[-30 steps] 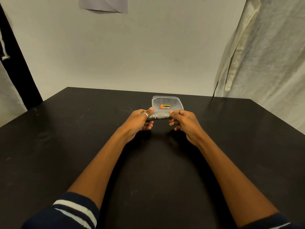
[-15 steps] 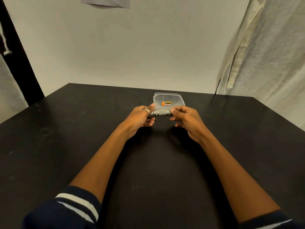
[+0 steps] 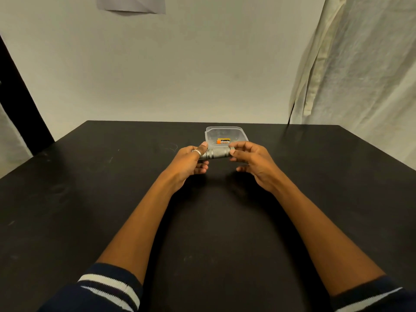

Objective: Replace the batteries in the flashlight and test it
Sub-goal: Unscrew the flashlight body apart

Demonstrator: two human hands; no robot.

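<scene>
Flashlight (image 3: pixel 217 153) is in the air just above the counter (image 3: pixel 90 199), lying sideways between the two bare hands, in front of the clear plastic container (image 3: pixel 240 131). The left grip (image 3: pixel 191 162), with a ring (image 3: pixel 197 152) on the thumb, is clamped around the left end. The right grip (image 3: pixel 252 162) pinches the right end with the thumb and first fingers, and its other fingers hang loose below.

Compared with one second ago, the right grip has moved outward to the end, so more of the ribbed metal body shows between the hands. I judge that the person is turning the end cap, probably to open the battery space, but I cannot tell which way it turns. The orange battery (image 3: pixel 223 140) lies in the container as before, so the exchange seems not yet done.

The counter is black and matt, with some faint scratches. Behind it stands a pale wall (image 3: pixel 202 64) with a sheet of paper (image 3: pixel 130 4) at the top. A light curtain (image 3: pixel 360 75) hangs at the right, and a dark post (image 3: pixel 20 97) stands at the left. Dark sleeves with white stripes (image 3: pixel 108 287) show at the bottom.
</scene>
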